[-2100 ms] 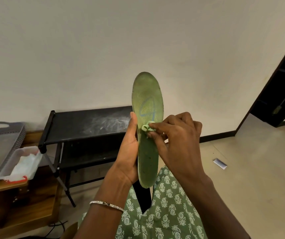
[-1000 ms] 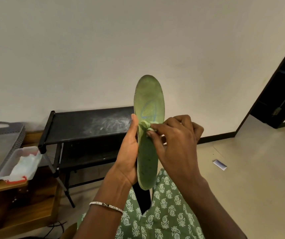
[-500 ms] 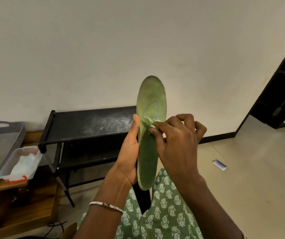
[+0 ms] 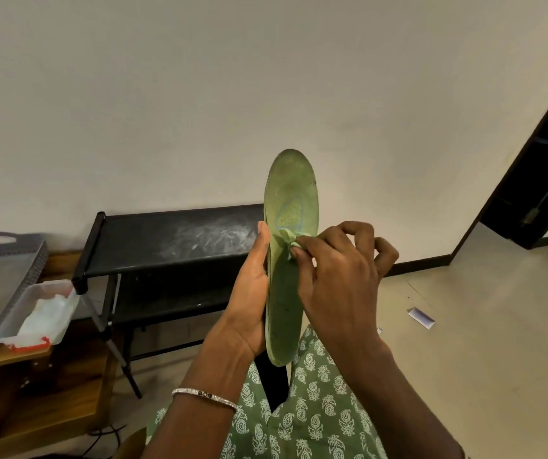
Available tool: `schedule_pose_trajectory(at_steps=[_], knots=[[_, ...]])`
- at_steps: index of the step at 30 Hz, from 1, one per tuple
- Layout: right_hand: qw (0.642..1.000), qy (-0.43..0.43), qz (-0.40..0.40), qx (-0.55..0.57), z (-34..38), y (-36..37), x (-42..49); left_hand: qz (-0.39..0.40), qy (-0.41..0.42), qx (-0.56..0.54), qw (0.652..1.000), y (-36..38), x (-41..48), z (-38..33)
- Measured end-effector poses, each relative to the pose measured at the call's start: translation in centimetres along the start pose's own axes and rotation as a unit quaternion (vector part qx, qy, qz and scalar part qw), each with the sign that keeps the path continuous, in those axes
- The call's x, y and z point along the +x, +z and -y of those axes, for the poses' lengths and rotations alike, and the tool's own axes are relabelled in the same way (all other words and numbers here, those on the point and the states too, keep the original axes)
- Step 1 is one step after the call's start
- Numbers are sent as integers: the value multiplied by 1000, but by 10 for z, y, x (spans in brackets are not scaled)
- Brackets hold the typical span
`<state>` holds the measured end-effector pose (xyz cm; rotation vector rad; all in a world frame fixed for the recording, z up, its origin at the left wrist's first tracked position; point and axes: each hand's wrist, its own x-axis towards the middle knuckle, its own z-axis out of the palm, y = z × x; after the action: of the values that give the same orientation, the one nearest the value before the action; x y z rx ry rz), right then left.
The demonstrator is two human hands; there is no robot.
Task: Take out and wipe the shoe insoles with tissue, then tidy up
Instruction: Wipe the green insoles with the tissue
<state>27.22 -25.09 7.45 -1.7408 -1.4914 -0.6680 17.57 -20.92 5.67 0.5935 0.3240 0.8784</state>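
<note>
The left hand (image 4: 249,293) held the long green foam shoe insole (image 4: 291,193) upright before the black metal rack (image 4: 166,240), its grip curled round one edge. The grip of the right hand (image 4: 339,279) pinched a small scrunched tissue (image 4: 287,241), perhaps pale green, against the insole's middle.

No legible text or labels.

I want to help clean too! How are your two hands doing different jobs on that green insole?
The left hand grips the insole by its edge, holding it upright; the right hand pinches a tissue wad against its face. The left wrist wears a bracelet; the right shows none. Both work on the insole.
</note>
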Motion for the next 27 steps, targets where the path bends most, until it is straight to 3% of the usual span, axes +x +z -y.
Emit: schedule_pose_trajectory(at_steps=[8, 15, 27], knots=[[995, -26, 33, 91, 16, -3, -53, -27, -6, 32, 999, -9, 4, -8], [999, -18, -27, 22, -1, 3, -8, -10, 9, 20, 1000, 1, 1, -3], [996, -37, 6, 83, 6, 3, -39, -17, -15, 21, 1000, -10, 4, -6]])
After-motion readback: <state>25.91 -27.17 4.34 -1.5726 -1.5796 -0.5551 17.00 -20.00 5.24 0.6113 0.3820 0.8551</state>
